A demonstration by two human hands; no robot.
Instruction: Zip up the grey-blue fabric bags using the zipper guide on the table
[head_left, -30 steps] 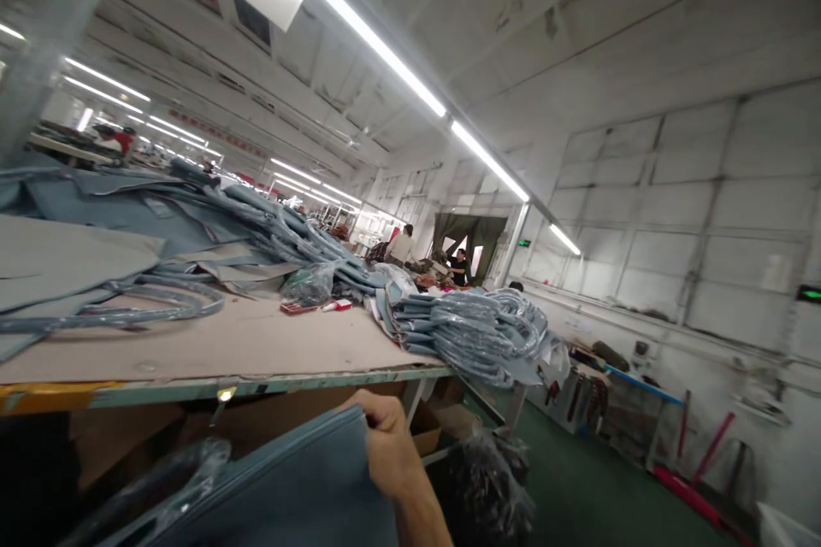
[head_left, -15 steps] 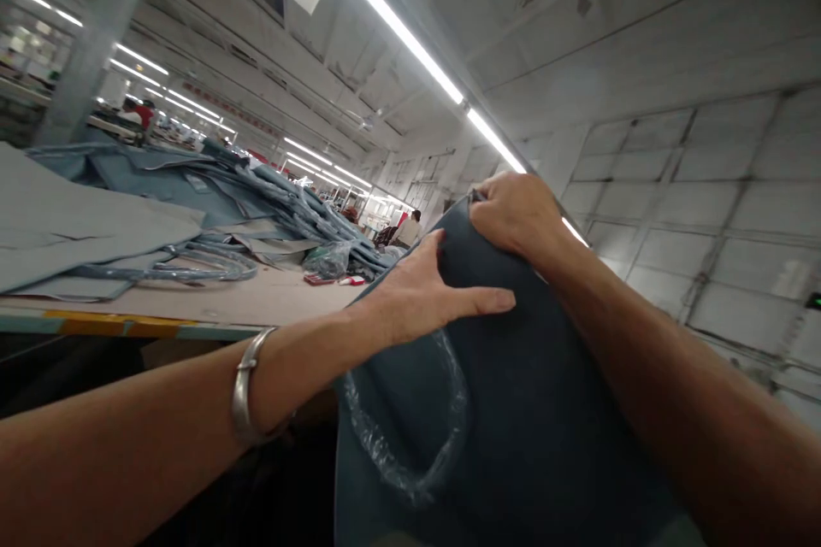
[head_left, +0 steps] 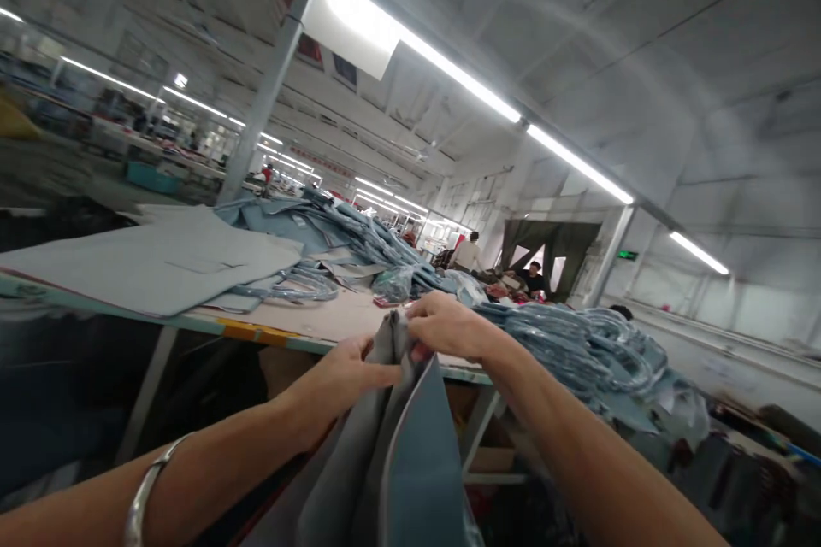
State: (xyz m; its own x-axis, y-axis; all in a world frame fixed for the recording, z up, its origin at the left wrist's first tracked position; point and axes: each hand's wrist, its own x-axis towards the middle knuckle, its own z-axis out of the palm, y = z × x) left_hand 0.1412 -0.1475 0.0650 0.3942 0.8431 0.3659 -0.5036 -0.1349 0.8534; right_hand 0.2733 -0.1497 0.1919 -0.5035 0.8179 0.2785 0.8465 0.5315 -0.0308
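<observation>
Hands pinching blue-grey bag [head_left: 410, 453] at its top edge, left hand [head_left: 350, 372] and right hand [head_left: 449, 326] both closed on fabric, hoisting it upright before table's near edge [head_left: 256, 332].

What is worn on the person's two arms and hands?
Both forearms are bare, with no sleeves and no gloves. The left hand has a plain silver metal bracelet at its wrist. The right hand and its wrist carry nothing visible.

Work table [head_left: 256, 329] bears flat grey panels [head_left: 160, 261]; blue bags [head_left: 577, 350] heaped beside — two people [head_left: 468, 252] beyond.
</observation>
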